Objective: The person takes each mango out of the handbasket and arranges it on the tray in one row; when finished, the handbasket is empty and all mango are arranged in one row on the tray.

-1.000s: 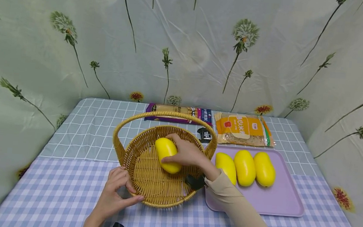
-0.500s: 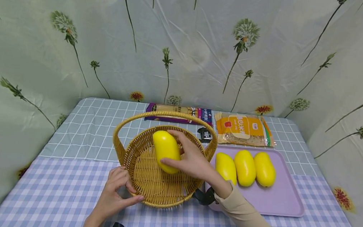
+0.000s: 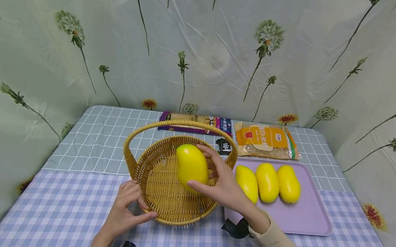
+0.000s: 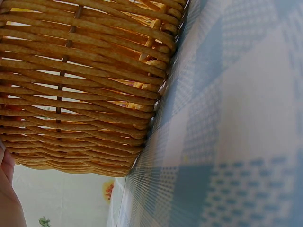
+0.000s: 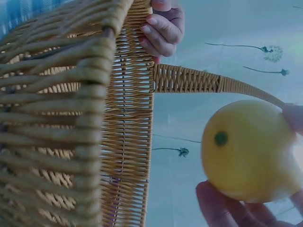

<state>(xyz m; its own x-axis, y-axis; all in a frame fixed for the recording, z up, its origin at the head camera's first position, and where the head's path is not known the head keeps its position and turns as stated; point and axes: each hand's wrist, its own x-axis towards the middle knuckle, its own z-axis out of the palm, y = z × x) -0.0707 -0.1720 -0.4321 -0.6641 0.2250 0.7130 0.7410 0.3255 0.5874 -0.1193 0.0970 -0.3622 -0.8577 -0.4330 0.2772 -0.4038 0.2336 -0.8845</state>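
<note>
My right hand (image 3: pixel 226 185) holds a yellow mango (image 3: pixel 192 168) between thumb and fingers, over the right part of a round wicker basket (image 3: pixel 163 199). In the right wrist view the mango (image 5: pixel 246 151) appears raised above the basket's rim, its dark stem spot showing. With thumb and fingers my left hand (image 3: pixel 126 211) grips the rim at the basket's front left. The left wrist view shows the woven side (image 4: pixel 80 94) of the basket close up, standing on the checked cloth. No other fruit shows inside the basket.
Right of the basket lies a purple tray (image 3: pixel 309 219) with three mangoes (image 3: pixel 267 183) side by side. Behind are an orange food bag (image 3: pixel 267 141), a purple packet (image 3: pixel 195 119) and a small black packet (image 3: pixel 223 146). The basket's tall handle (image 3: pixel 183 124) arches across its back.
My right hand has lifted the mango up from the basket's bottom and drawn it to the right, turning it more upright. My left hand and the basket stay put.
</note>
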